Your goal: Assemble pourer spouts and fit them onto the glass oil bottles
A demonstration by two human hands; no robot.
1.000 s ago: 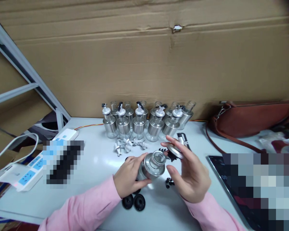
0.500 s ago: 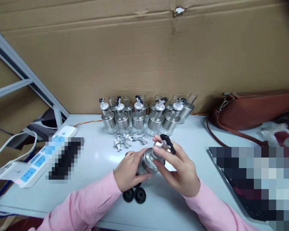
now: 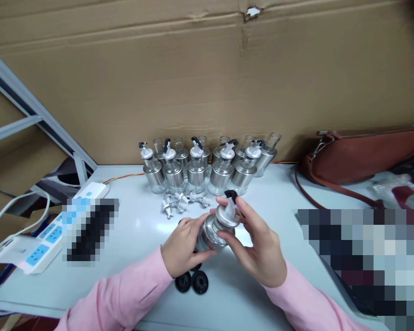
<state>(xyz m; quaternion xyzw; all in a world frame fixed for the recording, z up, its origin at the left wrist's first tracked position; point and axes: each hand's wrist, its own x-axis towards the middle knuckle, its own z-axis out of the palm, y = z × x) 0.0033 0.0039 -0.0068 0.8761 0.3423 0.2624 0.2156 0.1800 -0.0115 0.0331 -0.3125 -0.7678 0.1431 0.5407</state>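
My left hand (image 3: pixel 181 248) is wrapped round a glass bottle (image 3: pixel 210 235) with a steel band, which leans to the right above the table. On its neck sits a pourer top (image 3: pixel 227 216), silvery white with a black flip cap. My right hand (image 3: pixel 262 250) has its fingers closed round that top, the thumb low at the near side by the bottle's shoulder. Several black round discs (image 3: pixel 200 282) lie just below my left hand, some partly hidden by it. Beyond the hands lie several loose pourer tops (image 3: pixel 180 202).
A row of bottles with pourer tops (image 3: pixel 196 174) stands at the back, with open-necked bottles (image 3: pixel 267 156) behind it against the cardboard (image 3: pixel 207 82). A power strip (image 3: pixel 53 234) lies left; a brown bag (image 3: pixel 359 158) and a blurred-out flat object (image 3: pixel 362 262) are on the right.
My right hand's fingers have shifted round the pourer top, baring more of its disc. The flip cap has turned and moved slightly left. My left hand keeps its hold on the bottle.
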